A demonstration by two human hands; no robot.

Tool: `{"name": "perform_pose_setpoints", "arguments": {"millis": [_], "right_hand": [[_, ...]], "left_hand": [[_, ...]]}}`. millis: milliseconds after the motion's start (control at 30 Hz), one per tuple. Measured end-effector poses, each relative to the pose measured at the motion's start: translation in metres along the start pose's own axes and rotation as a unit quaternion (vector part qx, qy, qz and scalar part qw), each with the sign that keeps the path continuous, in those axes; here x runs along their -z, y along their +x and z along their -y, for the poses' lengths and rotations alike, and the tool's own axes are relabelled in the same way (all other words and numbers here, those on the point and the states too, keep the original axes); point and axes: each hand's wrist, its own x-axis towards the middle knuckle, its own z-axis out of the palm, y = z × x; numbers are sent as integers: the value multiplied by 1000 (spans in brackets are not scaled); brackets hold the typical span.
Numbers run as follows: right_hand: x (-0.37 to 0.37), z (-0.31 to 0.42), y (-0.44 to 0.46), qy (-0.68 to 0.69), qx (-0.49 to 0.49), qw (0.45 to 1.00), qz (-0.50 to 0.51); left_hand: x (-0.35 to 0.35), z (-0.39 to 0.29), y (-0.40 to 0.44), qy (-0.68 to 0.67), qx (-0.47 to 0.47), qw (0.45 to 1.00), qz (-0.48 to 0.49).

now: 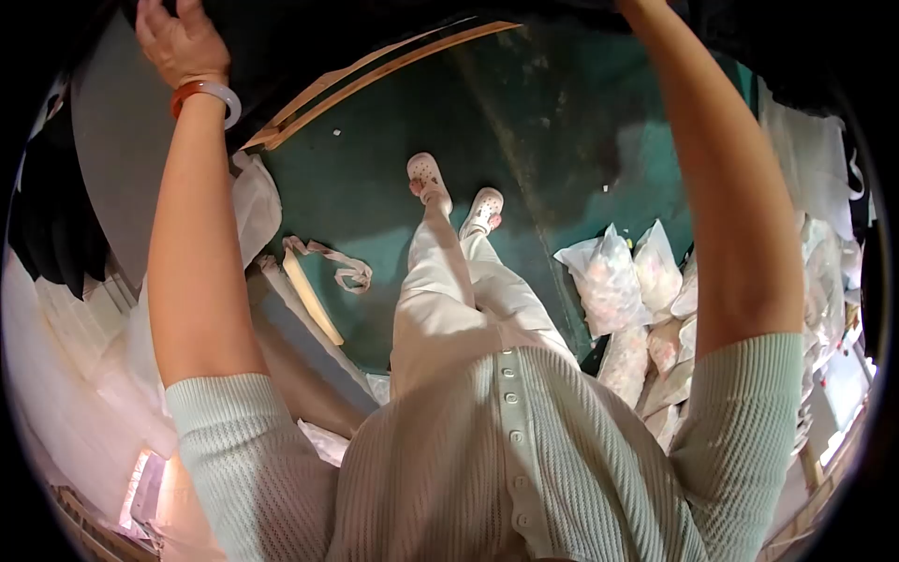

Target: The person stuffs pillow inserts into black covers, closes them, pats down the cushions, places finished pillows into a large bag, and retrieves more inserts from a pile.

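My left hand reaches up at the top left, against a dark black surface. Its fingertips are cut off by the frame edge; the fingers that show are apart, and I see nothing held in them. A bangle, part reddish-orange and part pale, circles that wrist. My right forearm stretches up to the top edge, where the right hand lies beyond the picture. Next to my left forearm is a grey panel.
Filled clear plastic bags are heaped on the right. A wooden strip crosses above the green floor. On the left lie a crumpled pinkish strap and a pale curved strip. My white clogs stand mid-floor.
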Motion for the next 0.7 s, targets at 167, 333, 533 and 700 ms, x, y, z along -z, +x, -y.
{"name": "perform_pose_setpoints", "arguments": {"millis": [167,333,533,700], "right_hand": [[-3,2,0,-14,3,1000,-6],[-2,3,1,-23,-7,1000,7],[-9,-3,1,-27,9,999,-15],[-11,-5,1,-23,7,1000,-20]], "left_hand": [[-1,-3,-3,-7,29,1000,-4],[-6,-7,-3,5,49,999,-17],[-7,-6,-2,25,35,999,-26],[-9,-4,-1,16,37,999,-28]]}}
